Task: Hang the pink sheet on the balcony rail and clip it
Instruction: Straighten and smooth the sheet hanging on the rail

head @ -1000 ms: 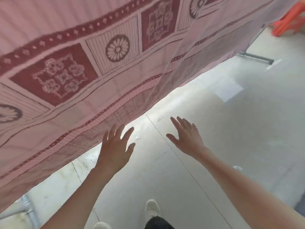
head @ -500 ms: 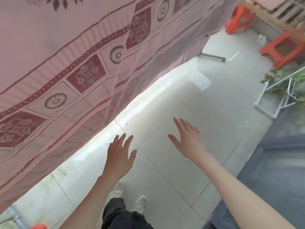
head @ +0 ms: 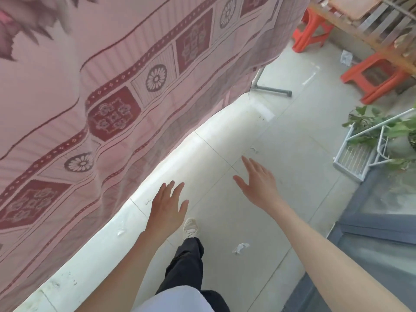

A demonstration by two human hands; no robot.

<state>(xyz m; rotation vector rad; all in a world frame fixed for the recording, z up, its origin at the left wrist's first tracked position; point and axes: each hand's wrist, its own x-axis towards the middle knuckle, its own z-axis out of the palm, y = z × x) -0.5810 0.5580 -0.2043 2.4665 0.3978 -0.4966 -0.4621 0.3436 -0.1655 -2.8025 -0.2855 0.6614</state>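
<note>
The pink sheet (head: 126, 93) with dark red squares and flower medallions hangs down across the left and top of the view, its lower edge just above the floor. My left hand (head: 167, 208) is below that edge, flat, fingers apart, holding nothing and a short way off the cloth. My right hand (head: 258, 184) is further right over the floor tiles, also spread and empty. The rail and any clips are hidden from view.
A grey metal stand foot (head: 272, 90) shows under the sheet's far corner. Two orange plastic stools (head: 373, 79) stand at the upper right. A white wire rack with green plants (head: 369, 143) is on the right. Paper scraps (head: 240, 247) lie on the floor.
The view has swung right and back from the sheet. Both hands have dropped away from the sheet's lower edge and stay spread and empty. My foot has stepped forward.
</note>
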